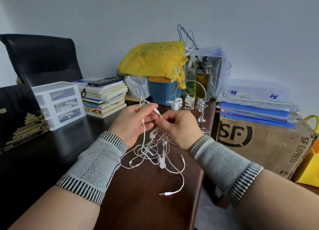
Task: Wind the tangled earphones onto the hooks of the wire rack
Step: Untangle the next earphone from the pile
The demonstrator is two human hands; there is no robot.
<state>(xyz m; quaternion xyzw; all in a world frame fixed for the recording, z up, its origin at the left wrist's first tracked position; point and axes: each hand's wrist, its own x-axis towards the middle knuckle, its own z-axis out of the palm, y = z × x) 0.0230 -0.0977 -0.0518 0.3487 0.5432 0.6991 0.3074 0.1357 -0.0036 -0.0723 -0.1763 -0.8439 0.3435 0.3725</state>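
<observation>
Both hands are working above a dark wooden table [138, 204], holding up a knot of white earphones [155, 154]. The left hand [134, 124] is curling its fingers round one cord, a loop of which is standing up above the knuckles. The right hand [179, 128] is pinching another strand between thumb and fingertips, just beside the left. The rest of the tangle is hanging down between the wrists and trailing onto the table — a plug [164, 193] is lying at the near end of one loose cord.

The wire rack [190, 85] is standing near the far edge of the table, behind the right hand, and three bundles of white cord [189, 99] are already sitting wound on its hooks.

Grey knitted wristbands [96, 162] are covering both forearms. A clear drawer unit [58, 102] and a stack of books [105, 97] are sitting to the left, a yellow plastic bag [151, 60] at the back, and a cardboard box [262, 147] off the table's right edge.
</observation>
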